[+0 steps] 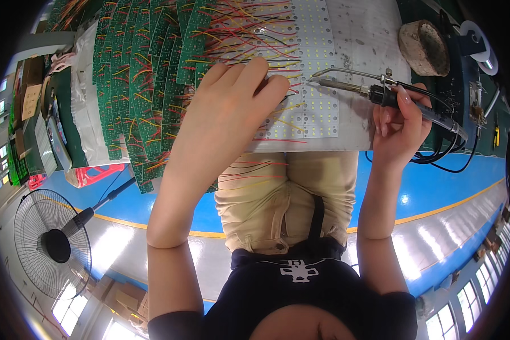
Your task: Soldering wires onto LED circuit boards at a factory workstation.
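Observation:
My right hand [402, 122] is closed around the handle of a soldering iron [345, 86]. A thin curved solder-feed tube [345, 72] is clamped above the iron's barrel. The iron's tip points left, over a white panel of small LED boards [326, 124]. Across that panel, my left hand [232, 93] reaches with thumb and forefinger drawn together at the wire ends; it appears to pinch a thin wire, though the fingers partly hide it. Red, yellow and black wires [260, 42] run from green circuit boards [141, 85] on the left to the white panel.
A round, rough-walled pot [422, 48] stands at the right, near a solder spool [479, 48]. Black cables [442, 161] loop beside the table's right end. Some boards and wires overhang the near edge above my lap. A black fan [55, 245] stands at the lower left.

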